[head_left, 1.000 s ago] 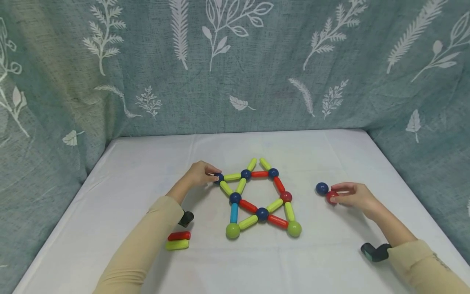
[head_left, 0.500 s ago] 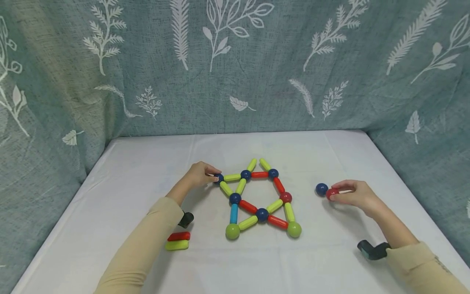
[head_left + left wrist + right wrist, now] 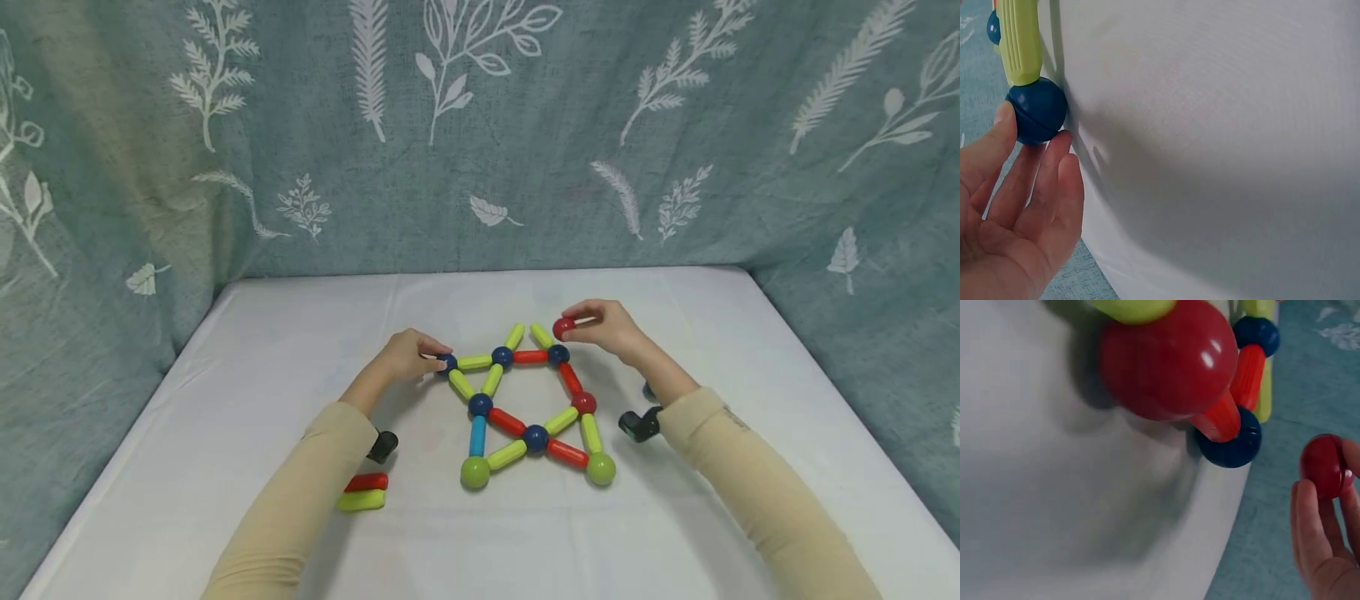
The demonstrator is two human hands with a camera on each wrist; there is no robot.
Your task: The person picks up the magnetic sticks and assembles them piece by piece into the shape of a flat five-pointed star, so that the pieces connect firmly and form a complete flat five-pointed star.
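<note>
My left hand [image 3: 405, 356] pinches a dark blue ball [image 3: 1040, 112] at the left corner of a flat figure of rods and balls. A yellow-green rod [image 3: 1020, 44] joins that ball in the left wrist view. Between thumb and fingers my right hand [image 3: 609, 327] holds a loose red ball [image 3: 562, 328], close beside the free-ended yellow-green rod [image 3: 541, 335] at the top right. Another yellow-green rod [image 3: 514, 336] leans toward it from a blue ball [image 3: 502, 357]. Whether the held red ball touches the rod I cannot tell.
A red rod [image 3: 367, 482] and a yellow-green rod [image 3: 362, 500] lie by the left sleeve. My right forearm mostly hides a loose blue ball [image 3: 648, 392]. The figure's near corners are green balls [image 3: 475, 472]. A leaf-patterned curtain [image 3: 480, 167] hangs behind the white table [image 3: 480, 550].
My right hand has lifted the red ball from beside the loose blue ball and carried it left and away to the figure's top right. The left hand stays on its blue ball.
</note>
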